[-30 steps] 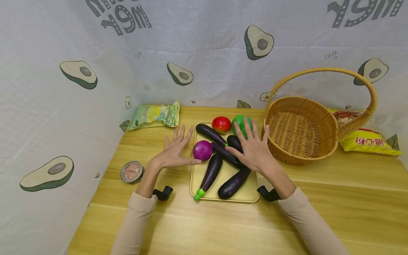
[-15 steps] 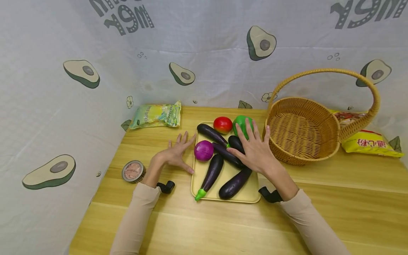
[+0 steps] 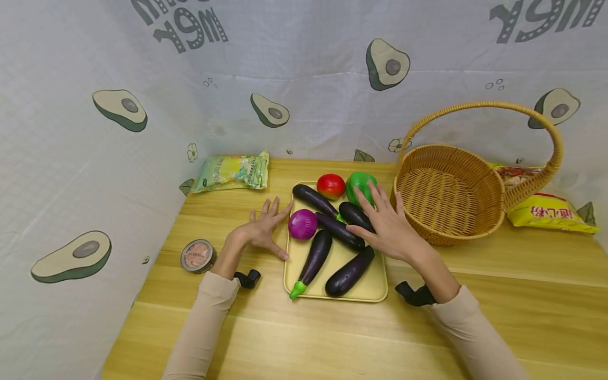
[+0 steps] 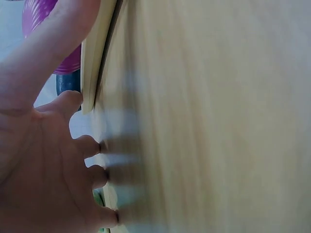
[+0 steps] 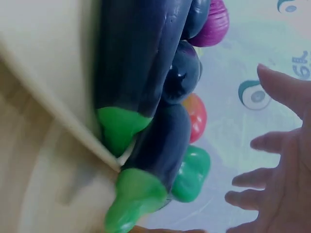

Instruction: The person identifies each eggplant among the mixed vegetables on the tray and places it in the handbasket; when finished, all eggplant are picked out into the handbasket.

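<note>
Head: left grip [image 3: 263,230] spread, empty, tray [image 3: 334,257] just to its right; right grip [image 3: 390,228] spread, empty, eggplants [image 3: 339,232] mostly leftward. Left wrist: thumb [image 4: 51,51] near tray. Right wrist: stem [image 5: 136,194] seemingly overhangs; jolting might roll eggplants off.

Eggplants [image 3: 315,258] dk purple, nr blk, w/ brt grn caps [image 3: 298,289]; onion [image 3: 302,225] purple, fine lines; fruit [image 3: 331,186] mostly red; pepper [image 3: 357,186] grn. Tray [image 3: 372,287] pale yel. Basket [image 3: 442,206] tan-brn, woven patt. Table [image 3: 304,338] lt wood, grained. Curtain [image 3: 313,53] wht w/ avocado patt. & grey letters. Sleeves [image 3: 204,316] plain beige.
</note>
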A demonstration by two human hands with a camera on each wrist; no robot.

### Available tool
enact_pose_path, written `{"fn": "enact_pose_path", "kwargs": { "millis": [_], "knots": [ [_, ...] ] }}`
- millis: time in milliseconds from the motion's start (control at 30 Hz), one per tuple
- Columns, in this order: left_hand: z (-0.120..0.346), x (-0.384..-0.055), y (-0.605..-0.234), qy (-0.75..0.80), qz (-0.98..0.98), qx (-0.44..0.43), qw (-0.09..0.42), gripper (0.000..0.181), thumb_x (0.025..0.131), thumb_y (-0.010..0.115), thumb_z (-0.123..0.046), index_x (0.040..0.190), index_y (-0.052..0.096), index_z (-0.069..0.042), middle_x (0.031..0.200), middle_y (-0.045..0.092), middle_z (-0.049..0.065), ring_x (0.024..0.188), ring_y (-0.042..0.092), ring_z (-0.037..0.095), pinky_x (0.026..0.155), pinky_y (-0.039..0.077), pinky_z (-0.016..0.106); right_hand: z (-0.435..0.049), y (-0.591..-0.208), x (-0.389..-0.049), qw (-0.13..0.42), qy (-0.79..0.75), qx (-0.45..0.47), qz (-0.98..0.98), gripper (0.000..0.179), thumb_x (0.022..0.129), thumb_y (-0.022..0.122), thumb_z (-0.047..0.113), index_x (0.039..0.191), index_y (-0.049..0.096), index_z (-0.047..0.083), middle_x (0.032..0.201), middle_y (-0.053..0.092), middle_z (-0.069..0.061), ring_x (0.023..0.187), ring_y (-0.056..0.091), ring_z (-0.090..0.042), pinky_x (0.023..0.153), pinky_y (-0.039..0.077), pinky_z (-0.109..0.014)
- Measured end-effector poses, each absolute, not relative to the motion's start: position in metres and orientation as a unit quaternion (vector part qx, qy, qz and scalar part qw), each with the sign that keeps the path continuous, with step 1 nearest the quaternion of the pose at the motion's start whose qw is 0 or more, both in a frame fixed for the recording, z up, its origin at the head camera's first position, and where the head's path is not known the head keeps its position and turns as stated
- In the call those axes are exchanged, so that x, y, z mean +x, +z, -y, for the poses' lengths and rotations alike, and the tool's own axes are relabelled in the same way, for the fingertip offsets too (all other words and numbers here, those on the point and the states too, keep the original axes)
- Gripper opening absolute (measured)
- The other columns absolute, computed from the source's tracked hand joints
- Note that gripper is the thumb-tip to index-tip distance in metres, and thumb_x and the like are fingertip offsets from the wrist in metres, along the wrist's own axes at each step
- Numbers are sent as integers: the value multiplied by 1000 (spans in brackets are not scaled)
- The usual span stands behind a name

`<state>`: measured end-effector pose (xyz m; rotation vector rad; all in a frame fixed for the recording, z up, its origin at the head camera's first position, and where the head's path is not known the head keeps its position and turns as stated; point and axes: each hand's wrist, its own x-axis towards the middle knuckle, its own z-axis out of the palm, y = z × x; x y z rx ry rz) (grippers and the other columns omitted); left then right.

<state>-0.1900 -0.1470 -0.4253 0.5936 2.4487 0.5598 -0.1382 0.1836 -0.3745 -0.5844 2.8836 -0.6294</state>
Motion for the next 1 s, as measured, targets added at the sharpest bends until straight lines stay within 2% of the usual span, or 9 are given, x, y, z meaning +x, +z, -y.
{"fn": "enact_pose_path", "kwargs": {
  "millis": [67, 200, 367, 533, 667, 1000],
  "knots": [
    [147, -190, -425, 205, -912, 220, 279, 139, 74, 93, -45, 167, -7, -24, 170, -25, 21, 157, -27, 40, 121, -15, 73, -188, -374, -135, 66, -233, -198, -950, 81, 106, 53, 48, 168, 14, 14, 173, -1, -26, 160, 2, -49, 123, -3, -74],
    [148, -191, -424, 203, -910, 221, 285, 138, 75, 93, -45, 167, -8, -24, 169, -27, 20, 156, -29, 40, 121, -16, 72, -196, -377, -131, 60, -282, -201, -936, 70, 108, 54, 40, 166, 25, 14, 169, 18, -32, 152, 25, -57, 117, 24, -77],
    [149, -192, -424, 194, -912, 220, 288, 137, 76, 91, -46, 167, -9, -25, 169, -27, 20, 156, -29, 40, 122, -15, 72, -200, -387, -130, 36, -308, -203, -929, 62, 106, 59, 28, 162, 36, 10, 154, 42, -31, 138, 46, -51, 107, 42, -71],
    [148, -191, -423, 191, -912, 218, 290, 137, 76, 91, -47, 167, -9, -26, 169, -28, 19, 157, -30, 39, 122, -16, 71, -202, -395, -130, 30, -311, -192, -930, 59, 104, 63, 22, 158, 43, 8, 140, 54, -31, 123, 57, -47, 94, 51, -61],
    [147, -191, -423, 193, -911, 219, 290, 137, 76, 91, -46, 167, -9, -25, 169, -28, 19, 156, -30, 38, 122, -17, 71, -203, -401, -132, 30, -320, -181, -929, 57, 103, 66, 20, 155, 47, 8, 134, 58, -30, 117, 59, -43, 86, 50, -53],
    [146, -190, -425, 201, -910, 220, 289, 137, 76, 92, -45, 167, -8, -24, 169, -28, 19, 156, -30, 39, 122, -17, 71, -201, -410, -136, 22, -330, -171, -928, 58, 99, 70, 13, 152, 51, 5, 134, 58, -34, 122, 58, -51, 91, 51, -61]
  ]
}}
